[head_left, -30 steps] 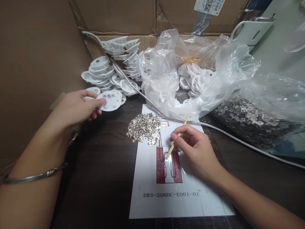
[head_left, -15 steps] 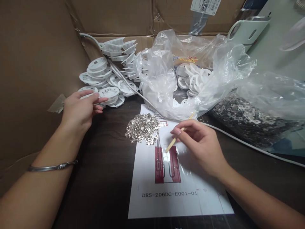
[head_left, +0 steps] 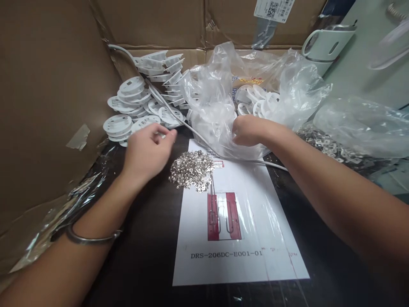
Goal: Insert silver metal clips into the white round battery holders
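Note:
My left hand hovers in front of the white round plastic discs, its fingers loosely bent and the thumb apart from them. Nothing shows in its grasp. Over at the clear plastic bag, my right hand reaches to the opening, fingers curled inward. Whatever it holds is hidden, and the thin wooden stick is out of sight. More white discs lie inside the bag. Between my hands is a heap of small shiny metal clips, partly on a printed sheet with a red-and-white diagram.
A white cable runs across the discs and sheet. Cardboard walls stand at the back and left. At the right are another bag of metal parts and a pale mug. A dark tabletop lies beneath.
My right hand has moved from above the sheet up to the plastic bag, and the wooden stick is no longer visible. My left hand has shifted right, away from the stacked discs.

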Motion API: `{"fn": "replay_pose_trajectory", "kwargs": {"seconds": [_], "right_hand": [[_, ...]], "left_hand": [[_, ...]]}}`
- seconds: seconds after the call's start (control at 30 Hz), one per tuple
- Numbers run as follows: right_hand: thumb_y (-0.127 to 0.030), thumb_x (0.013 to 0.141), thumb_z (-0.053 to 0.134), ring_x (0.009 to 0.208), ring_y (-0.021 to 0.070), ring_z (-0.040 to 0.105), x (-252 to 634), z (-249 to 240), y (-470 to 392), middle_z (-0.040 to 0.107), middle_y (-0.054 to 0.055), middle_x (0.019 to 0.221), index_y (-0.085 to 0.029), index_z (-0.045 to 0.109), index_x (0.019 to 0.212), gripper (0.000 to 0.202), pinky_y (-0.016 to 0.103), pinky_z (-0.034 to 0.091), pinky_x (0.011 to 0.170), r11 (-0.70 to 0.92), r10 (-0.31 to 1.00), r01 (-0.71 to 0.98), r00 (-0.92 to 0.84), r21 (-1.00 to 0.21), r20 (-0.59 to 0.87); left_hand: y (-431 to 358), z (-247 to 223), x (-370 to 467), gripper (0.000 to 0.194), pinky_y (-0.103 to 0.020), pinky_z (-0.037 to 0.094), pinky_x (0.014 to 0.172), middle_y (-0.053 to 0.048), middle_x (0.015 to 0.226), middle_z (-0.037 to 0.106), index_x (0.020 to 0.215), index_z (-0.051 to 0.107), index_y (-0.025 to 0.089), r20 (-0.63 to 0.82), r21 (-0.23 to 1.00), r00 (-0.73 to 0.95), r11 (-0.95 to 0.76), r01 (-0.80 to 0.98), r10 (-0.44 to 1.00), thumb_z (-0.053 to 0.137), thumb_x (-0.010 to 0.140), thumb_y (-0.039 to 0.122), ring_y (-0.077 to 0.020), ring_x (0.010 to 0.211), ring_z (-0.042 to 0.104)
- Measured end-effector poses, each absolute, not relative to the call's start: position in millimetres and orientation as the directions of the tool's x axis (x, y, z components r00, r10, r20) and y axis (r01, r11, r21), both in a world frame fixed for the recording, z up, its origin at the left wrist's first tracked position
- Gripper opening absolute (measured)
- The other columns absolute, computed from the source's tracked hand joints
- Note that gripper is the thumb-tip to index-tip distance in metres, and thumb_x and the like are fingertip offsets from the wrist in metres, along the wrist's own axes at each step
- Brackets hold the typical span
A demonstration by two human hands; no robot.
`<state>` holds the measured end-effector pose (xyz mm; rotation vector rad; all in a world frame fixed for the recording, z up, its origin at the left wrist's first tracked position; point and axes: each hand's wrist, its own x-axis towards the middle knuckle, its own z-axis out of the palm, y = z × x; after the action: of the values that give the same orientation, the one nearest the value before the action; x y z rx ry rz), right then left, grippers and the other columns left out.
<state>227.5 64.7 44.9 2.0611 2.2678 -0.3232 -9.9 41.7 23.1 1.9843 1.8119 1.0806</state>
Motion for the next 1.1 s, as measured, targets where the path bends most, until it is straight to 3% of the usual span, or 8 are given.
{"fn": "replay_pose_trajectory", "kwargs": {"seconds": [0.1,0.3,0.47,0.57,0.7,0.83,0.97,1.1], "right_hand": [[-0.011,0.066,0.058,0.061,0.0156,0.056,225,45,65,0.061,0.008,0.068,-0.012,0.064,0.069,0.007,0.027,0.035,0.053,0.071,0.984,0.987,-0.093,-0.141,-0.153],[-0.012,0.066,0.059,0.066,0.0147,0.056,230,40,60,0.055,0.006,0.065,-0.014,0.055,0.058,0.010,0.028,0.036,0.058,0.057,0.996,0.979,-0.069,-0.196,-0.054],[-0.014,0.065,0.072,0.089,0.0300,0.059,233,57,39,0.056,0.019,0.103,-0.010,0.055,0.064,0.017,0.039,0.043,0.070,-0.025,0.958,0.972,0.089,-0.232,0.272],[-0.022,0.070,0.073,0.099,0.0314,0.057,231,78,8,0.055,0.016,0.111,-0.008,0.064,0.077,0.019,0.040,0.042,0.074,0.002,0.917,0.939,0.135,-0.343,0.376],[-0.035,0.067,0.078,0.073,0.0176,0.059,223,84,-28,0.060,0.003,0.074,-0.014,0.072,0.090,0.032,0.028,0.040,0.059,0.074,0.997,0.682,-0.077,-0.728,0.029],[-0.039,0.074,0.073,0.048,0.0074,0.042,220,64,-34,0.051,-0.002,0.058,-0.019,0.072,0.088,0.024,0.023,0.026,0.046,-0.028,0.923,0.362,-0.349,-0.932,-0.163],[-0.042,0.079,0.067,0.045,0.0052,0.026,218,47,-27,0.045,-0.004,0.056,-0.020,0.071,0.091,0.025,0.023,0.017,0.043,-0.140,0.863,0.158,-0.464,-0.977,-0.199],[-0.056,0.086,0.053,0.044,0.0062,0.023,204,32,-27,0.043,-0.003,0.056,-0.018,0.069,0.088,0.041,0.024,0.017,0.043,-0.172,0.860,0.040,-0.480,-0.984,-0.170]], "left_hand": [[34,21,9,0.023,-0.027,0.032,0.051,0.003,0.049,0.052,0.066,0.061,0.019,0.324,0.538,0.126,-0.292,0.791,0.938,0.060,0.080,0.036,-0.0123,0.046,0.045],[30,16,15,0.024,-0.028,0.033,0.053,0.002,0.050,0.053,0.066,0.061,0.021,0.351,0.443,0.222,-0.370,0.816,0.910,0.057,0.082,0.037,-0.0145,0.048,0.048],[18,8,2,0.017,-0.027,0.034,0.050,0.004,0.049,0.049,0.079,0.064,0.020,0.424,0.375,0.282,-0.450,0.811,0.861,0.057,0.085,0.034,-0.0121,0.046,0.046],[8,8,3,0.015,-0.026,0.038,0.050,0.005,0.053,0.048,0.096,0.063,0.019,0.523,0.359,0.303,-0.529,0.769,0.796,0.057,0.085,0.028,-0.0115,0.046,0.046],[-4,8,8,0.047,-0.028,0.047,0.054,-0.005,0.099,0.066,0.126,0.050,0.024,0.633,0.303,0.390,-0.677,0.671,0.669,0.061,0.081,0.023,-0.0161,0.068,0.062],[-6,2,8,0.070,-0.029,0.053,0.055,-0.007,0.131,0.056,0.134,0.036,0.033,0.580,0.399,0.493,-0.753,0.523,0.649,0.070,0.074,0.032,-0.0211,0.082,0.066],[-4,-4,5,0.079,-0.025,0.051,0.047,-0.005,0.121,0.058,0.137,0.027,0.038,0.534,0.570,0.495,-0.724,0.387,0.685,0.073,0.073,0.032,-0.0163,0.071,0.065],[-4,-6,5,0.084,-0.026,0.049,0.044,-0.001,0.095,0.058,0.136,0.030,0.037,0.533,0.627,0.412,-0.672,0.393,0.739,0.078,0.067,0.036,-0.0108,0.055,0.053]]}}
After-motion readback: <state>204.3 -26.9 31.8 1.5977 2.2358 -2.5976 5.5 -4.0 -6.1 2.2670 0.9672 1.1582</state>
